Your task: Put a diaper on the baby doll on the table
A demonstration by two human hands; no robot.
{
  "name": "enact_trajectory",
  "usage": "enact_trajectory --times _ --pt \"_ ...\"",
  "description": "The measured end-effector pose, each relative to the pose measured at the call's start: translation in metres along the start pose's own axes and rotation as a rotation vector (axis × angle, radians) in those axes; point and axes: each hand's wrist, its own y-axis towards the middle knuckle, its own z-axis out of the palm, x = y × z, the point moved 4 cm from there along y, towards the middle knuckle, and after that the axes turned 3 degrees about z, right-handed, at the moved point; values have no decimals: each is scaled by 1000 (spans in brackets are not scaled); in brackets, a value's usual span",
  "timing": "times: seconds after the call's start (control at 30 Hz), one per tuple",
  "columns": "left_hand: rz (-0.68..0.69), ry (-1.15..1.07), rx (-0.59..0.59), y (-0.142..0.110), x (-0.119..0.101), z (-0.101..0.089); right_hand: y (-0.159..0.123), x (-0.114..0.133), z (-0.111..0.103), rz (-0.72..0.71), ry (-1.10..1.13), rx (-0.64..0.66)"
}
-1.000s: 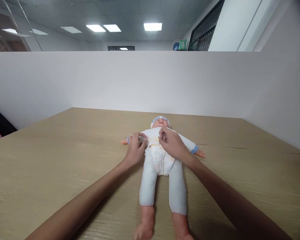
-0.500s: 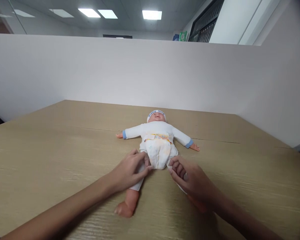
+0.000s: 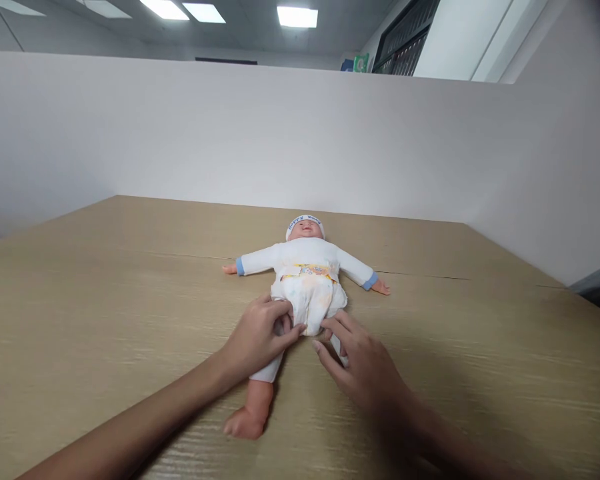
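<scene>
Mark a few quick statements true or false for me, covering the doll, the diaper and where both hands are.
1. The doll lies face up on the table. True.
2. The diaper lies beside the doll. False: it is at the doll's hips.
3. The left hand is at the diaper's leg edge. True.
4. The right hand is on the doll's head. False: it is near the diaper's lower edge.
5. The doll's sleeve cuffs are blue. True.

A white partition (image 3: 280,127) stands behind the wood-toned table (image 3: 130,300) — beyond it, bright ceiling lights (image 3: 297,17) and a dark barred frame (image 3: 407,39).
</scene>
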Motion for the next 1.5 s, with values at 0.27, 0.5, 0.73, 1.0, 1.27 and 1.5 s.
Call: enact_trajectory --times 0.27,0.5,0.73,1.0,1.27,1.5 --pt "127 -22 -155 -11 5 0 -9 11 3 -17 72 -52" --pt "142 -23 -69 -8 -2 0 -2 14 6 -12 133 -47" --pt "16 -120 -136 -7 9 2 4 11 1 25 79 -62" --pt "-93 -442 -61 -4 22 -3 -2 11 0 -4 56 -162" --pt "-193 -529 -139 -6 21 -1 8 -3 -2 226 252 -39" --pt "-325 -716 -184 -6 32 6 14 -17 -15 330 374 -154"
